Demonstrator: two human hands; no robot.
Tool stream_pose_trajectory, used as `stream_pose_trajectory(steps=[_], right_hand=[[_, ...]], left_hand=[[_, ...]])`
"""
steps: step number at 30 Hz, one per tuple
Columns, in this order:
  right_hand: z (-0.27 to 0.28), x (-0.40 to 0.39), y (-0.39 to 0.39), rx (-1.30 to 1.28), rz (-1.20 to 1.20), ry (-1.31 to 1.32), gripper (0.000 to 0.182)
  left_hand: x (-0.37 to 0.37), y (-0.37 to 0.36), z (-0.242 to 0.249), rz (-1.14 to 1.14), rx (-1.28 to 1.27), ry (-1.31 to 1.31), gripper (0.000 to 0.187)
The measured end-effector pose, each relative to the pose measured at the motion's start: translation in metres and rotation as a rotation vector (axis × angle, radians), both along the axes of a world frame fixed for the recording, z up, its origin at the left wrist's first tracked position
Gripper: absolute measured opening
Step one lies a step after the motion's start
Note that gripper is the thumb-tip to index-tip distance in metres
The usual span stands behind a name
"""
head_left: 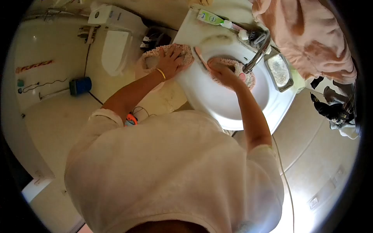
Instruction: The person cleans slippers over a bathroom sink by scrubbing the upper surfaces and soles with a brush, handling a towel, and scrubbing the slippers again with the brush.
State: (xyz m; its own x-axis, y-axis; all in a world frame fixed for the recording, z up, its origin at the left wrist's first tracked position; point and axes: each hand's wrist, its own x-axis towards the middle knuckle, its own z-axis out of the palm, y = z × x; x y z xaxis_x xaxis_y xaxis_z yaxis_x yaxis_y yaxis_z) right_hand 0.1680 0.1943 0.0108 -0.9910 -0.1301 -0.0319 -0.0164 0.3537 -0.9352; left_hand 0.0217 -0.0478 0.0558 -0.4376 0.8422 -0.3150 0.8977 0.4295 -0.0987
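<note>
My left hand (170,62), with a yellow band at its wrist, lies with fingers spread on a fluffy pink item (149,59) at the basin's left edge. My right hand (225,74) is closed round a thin pink handle (201,57) that sticks out towards the upper left; its far end is hidden. Under and beside this hand, a second fluffy pink item (250,80) lies in the white sink (217,103), below the curved metal faucet (259,59).
A green and white tube (210,17) lies behind the sink. Right of the faucet is a soap dish (279,71), with pink cloth (303,35) hanging above. A toilet (115,50) and a blue bin-like object (80,86) stand to the left.
</note>
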Motion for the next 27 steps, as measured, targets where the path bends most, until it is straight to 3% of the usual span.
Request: stream_pose_trajectory(steps=[3,4,5,7,9,11,13,17,18,20,23,24,27], right_hand=[[0.011,-0.027,0.005,0.153,0.080,-0.326,0.037],[0.030,-0.045,0.006,0.201,0.103,-0.256,0.039],[0.005,-0.073,0.007,0.038,0.104,-0.401,0.040],[0.010,-0.057,0.008,-0.050,0.025,-0.489,0.041],[-0.024,-0.019,0.015,0.023,0.066,-0.124,0.042],[-0.032,-0.014,0.019,0.112,0.083,-0.114,0.044],[0.007,-0.042,0.013,0.200,0.076,-0.451,0.047],[0.040,-0.089,0.010,0.128,0.145,-0.419,0.051],[0.024,-0.072,0.010,-0.033,0.058,-0.308,0.043],[-0.005,-0.021,0.001,-0.082,-0.044,-0.168,0.038],[-0.001,0.016,-0.032,0.017,-0.232,-0.150,0.031],[0.003,0.003,-0.046,-0.039,-0.306,-0.157,0.030],[0.014,-0.048,-0.047,0.104,-0.408,-0.239,0.033]], left_hand=[[-0.007,-0.001,-0.008,-0.054,0.118,0.007,0.041],[-0.003,-0.005,-0.010,-0.071,0.154,0.026,0.040],[0.003,-0.007,-0.011,-0.080,0.160,0.027,0.040],[-0.005,-0.007,-0.011,-0.123,0.178,0.050,0.040],[-0.010,-0.011,-0.015,-0.179,0.260,0.030,0.041],[-0.012,-0.010,-0.018,-0.203,0.259,0.025,0.042],[-0.009,-0.008,-0.009,-0.201,0.156,0.038,0.042],[-0.014,-0.005,-0.007,-0.171,0.131,0.019,0.038],[-0.014,-0.007,-0.010,-0.174,0.160,0.019,0.038],[-0.010,-0.009,-0.012,-0.160,0.179,-0.001,0.038],[-0.008,-0.005,-0.006,-0.098,0.149,-0.004,0.040],[-0.004,-0.003,-0.005,-0.067,0.133,0.020,0.040],[0.007,0.016,0.000,0.147,0.039,0.012,0.039]])
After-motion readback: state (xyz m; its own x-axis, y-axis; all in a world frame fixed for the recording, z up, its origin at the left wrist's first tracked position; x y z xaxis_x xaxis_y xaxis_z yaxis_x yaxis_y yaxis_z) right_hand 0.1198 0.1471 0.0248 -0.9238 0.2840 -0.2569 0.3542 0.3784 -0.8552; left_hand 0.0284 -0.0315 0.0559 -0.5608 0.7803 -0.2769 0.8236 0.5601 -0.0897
